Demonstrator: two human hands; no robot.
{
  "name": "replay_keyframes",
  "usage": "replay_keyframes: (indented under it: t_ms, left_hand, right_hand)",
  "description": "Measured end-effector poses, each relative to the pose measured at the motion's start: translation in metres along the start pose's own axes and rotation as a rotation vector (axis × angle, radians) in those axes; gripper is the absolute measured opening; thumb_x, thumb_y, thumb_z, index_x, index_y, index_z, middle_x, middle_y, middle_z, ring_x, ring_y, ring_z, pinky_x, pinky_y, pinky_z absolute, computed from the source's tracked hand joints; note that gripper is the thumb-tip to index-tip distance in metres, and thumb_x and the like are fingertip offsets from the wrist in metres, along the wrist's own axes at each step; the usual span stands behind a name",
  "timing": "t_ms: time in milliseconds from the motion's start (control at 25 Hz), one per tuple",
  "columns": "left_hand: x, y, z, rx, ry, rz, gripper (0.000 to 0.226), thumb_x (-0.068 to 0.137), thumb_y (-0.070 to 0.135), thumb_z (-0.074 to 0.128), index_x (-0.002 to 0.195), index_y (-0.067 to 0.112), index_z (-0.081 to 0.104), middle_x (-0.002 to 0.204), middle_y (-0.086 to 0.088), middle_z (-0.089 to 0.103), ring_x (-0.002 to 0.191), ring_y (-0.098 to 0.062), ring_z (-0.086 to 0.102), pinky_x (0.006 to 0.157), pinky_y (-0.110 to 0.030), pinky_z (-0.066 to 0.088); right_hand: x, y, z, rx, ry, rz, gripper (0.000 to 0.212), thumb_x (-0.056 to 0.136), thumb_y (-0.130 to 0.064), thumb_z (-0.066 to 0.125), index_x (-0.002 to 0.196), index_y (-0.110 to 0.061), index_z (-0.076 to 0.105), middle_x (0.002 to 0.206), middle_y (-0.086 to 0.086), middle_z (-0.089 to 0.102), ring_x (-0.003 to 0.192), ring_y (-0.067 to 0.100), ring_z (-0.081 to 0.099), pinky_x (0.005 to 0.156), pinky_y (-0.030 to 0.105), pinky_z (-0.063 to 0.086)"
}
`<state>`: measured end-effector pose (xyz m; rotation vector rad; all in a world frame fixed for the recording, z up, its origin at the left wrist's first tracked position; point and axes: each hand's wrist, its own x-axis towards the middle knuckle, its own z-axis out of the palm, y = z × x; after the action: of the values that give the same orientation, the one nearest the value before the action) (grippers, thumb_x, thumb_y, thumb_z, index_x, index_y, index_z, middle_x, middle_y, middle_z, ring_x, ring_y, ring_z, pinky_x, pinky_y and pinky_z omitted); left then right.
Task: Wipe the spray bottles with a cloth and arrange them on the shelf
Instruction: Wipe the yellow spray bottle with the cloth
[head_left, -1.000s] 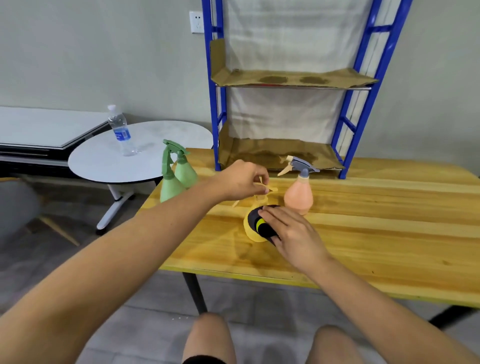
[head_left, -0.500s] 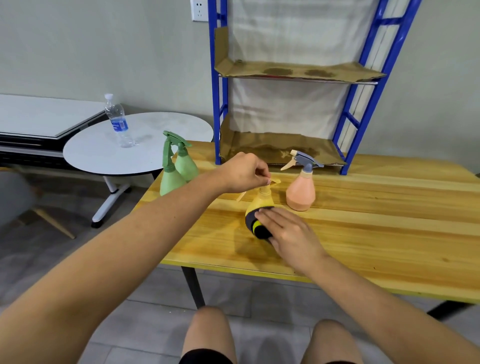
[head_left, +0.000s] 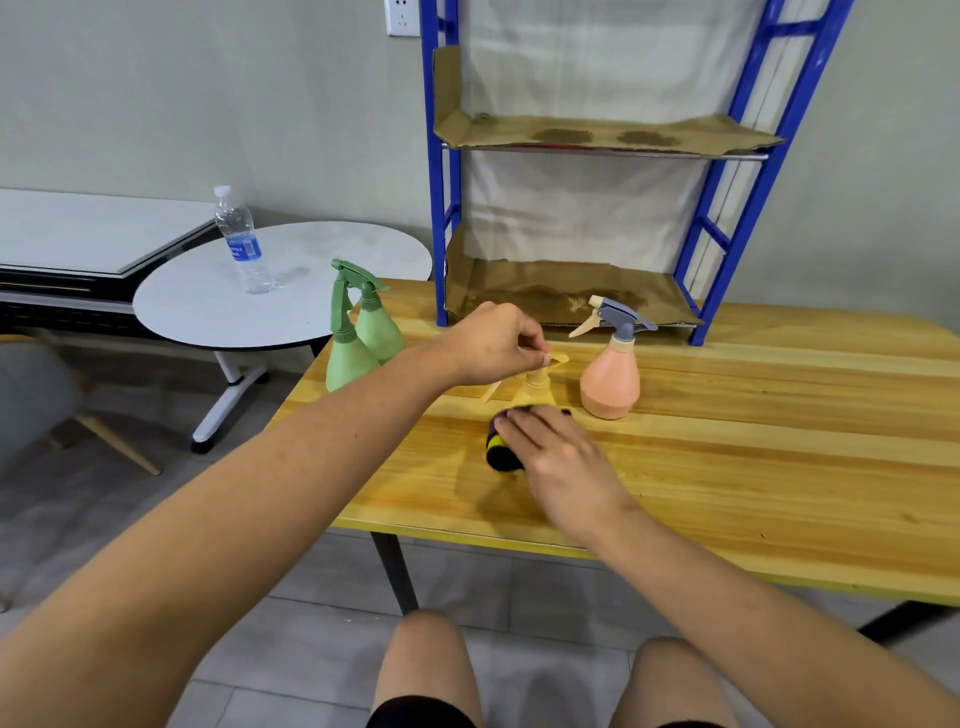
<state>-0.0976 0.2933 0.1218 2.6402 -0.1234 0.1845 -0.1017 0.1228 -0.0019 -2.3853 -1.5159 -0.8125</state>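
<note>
A yellow spray bottle (head_left: 535, 387) stands upright on the wooden table (head_left: 727, 457). My left hand (head_left: 493, 345) pinches its yellow trigger head from above. My right hand (head_left: 561, 457) presses a black cloth with a yellow-green stripe (head_left: 500, 449) against the bottle's body, hiding most of it. A pink spray bottle with a grey head (head_left: 610, 382) stands just to the right. Two green spray bottles (head_left: 358, 338) stand together at the table's left corner. The blue shelf (head_left: 597, 208) rises behind, its cardboard-lined levels holding nothing.
A round white side table (head_left: 311, 270) left of the wooden table carries a clear water bottle (head_left: 239, 244). A grey chair (head_left: 36, 395) sits at the far left. My knees show below the table's front edge.
The yellow bottle went from tilted toward me to upright. My right hand and the cloth slid up its body, and the view came closer.
</note>
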Motion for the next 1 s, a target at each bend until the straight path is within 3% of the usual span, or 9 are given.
replay_keyframes:
  t_ms: [120, 280, 480, 600, 680, 760, 920, 1000]
  left_hand:
    - [0.0, 0.0, -0.001, 0.005, -0.003, -0.002, 0.016, 0.093, 0.028, 0.069, 0.102, 0.018, 0.078, 0.087, 0.011, 0.071, 0.086, -0.002, 0.062, 0.079, -0.021, 0.047]
    - [-0.001, -0.002, -0.001, -0.031, -0.004, -0.018, 0.018, 0.093, 0.03, 0.069, 0.103, 0.018, 0.078, 0.094, 0.006, 0.074, 0.086, -0.002, 0.062, 0.076, -0.02, 0.047]
    - [-0.003, 0.0, -0.002, -0.033, -0.011, -0.021, 0.019, 0.093, 0.031, 0.069, 0.104, 0.019, 0.078, 0.097, 0.005, 0.074, 0.091, -0.006, 0.063, 0.084, -0.027, 0.052]
    - [-0.004, 0.0, -0.003, -0.043, -0.025, -0.022, 0.02, 0.093, 0.032, 0.069, 0.106, 0.019, 0.078, 0.098, 0.005, 0.074, 0.092, -0.005, 0.063, 0.085, -0.029, 0.054]
    - [-0.004, 0.0, -0.003, -0.057, -0.033, -0.027, 0.02, 0.094, 0.031, 0.068, 0.108, 0.019, 0.077, 0.099, 0.005, 0.074, 0.092, -0.006, 0.064, 0.085, -0.03, 0.054]
    - [-0.005, -0.001, -0.004, -0.057, -0.038, -0.026, 0.021, 0.094, 0.029, 0.068, 0.11, 0.018, 0.076, 0.1, 0.005, 0.074, 0.093, -0.007, 0.064, 0.086, -0.031, 0.054]
    - [-0.006, -0.001, -0.007, -0.065, -0.069, -0.022, 0.022, 0.094, 0.028, 0.069, 0.113, 0.019, 0.075, 0.103, 0.005, 0.074, 0.097, -0.008, 0.065, 0.089, -0.028, 0.052]
    - [-0.006, -0.003, -0.007, -0.079, -0.072, -0.023, 0.022, 0.093, 0.027, 0.07, 0.114, 0.02, 0.075, 0.104, 0.006, 0.074, 0.098, -0.007, 0.065, 0.089, -0.026, 0.052]
  right_hand:
    - [0.014, 0.002, -0.006, -0.048, 0.051, 0.07, 0.047, 0.083, -0.006, 0.056, 0.13, -0.007, 0.062, 0.125, 0.008, 0.063, 0.117, 0.03, 0.055, 0.091, 0.044, 0.051]
    - [-0.019, -0.01, 0.01, -0.027, -0.013, -0.091, 0.042, 0.086, -0.01, 0.042, 0.121, -0.008, 0.065, 0.115, 0.006, 0.065, 0.109, 0.027, 0.057, 0.084, 0.042, 0.054]
    - [0.001, 0.016, -0.001, -0.005, 0.03, 0.014, 0.057, 0.076, -0.006, 0.071, 0.132, -0.008, 0.061, 0.127, 0.007, 0.064, 0.117, 0.029, 0.057, 0.092, 0.043, 0.053]
    - [-0.019, 0.017, 0.007, -0.01, 0.06, -0.102, 0.047, 0.083, -0.006, 0.06, 0.129, -0.008, 0.063, 0.126, 0.006, 0.065, 0.116, 0.027, 0.056, 0.092, 0.041, 0.055]
    - [-0.038, 0.014, 0.012, -0.005, 0.012, -0.21, 0.047, 0.079, -0.003, 0.069, 0.125, -0.009, 0.066, 0.124, 0.005, 0.067, 0.114, 0.025, 0.054, 0.089, 0.039, 0.057]
    - [-0.034, 0.024, 0.007, 0.03, -0.013, -0.198, 0.059, 0.069, -0.002, 0.079, 0.126, -0.011, 0.066, 0.126, 0.004, 0.067, 0.115, 0.025, 0.058, 0.09, 0.04, 0.057]
    - [-0.013, 0.051, -0.006, 0.156, 0.068, -0.067, 0.072, 0.067, 0.0, 0.082, 0.135, -0.01, 0.06, 0.137, 0.003, 0.061, 0.121, 0.028, 0.058, 0.1, 0.046, 0.051]
    - [-0.026, 0.055, 0.001, 0.204, 0.038, -0.094, 0.073, 0.068, 0.001, 0.082, 0.136, -0.012, 0.059, 0.139, 0.002, 0.059, 0.124, 0.027, 0.057, 0.104, 0.045, 0.049]
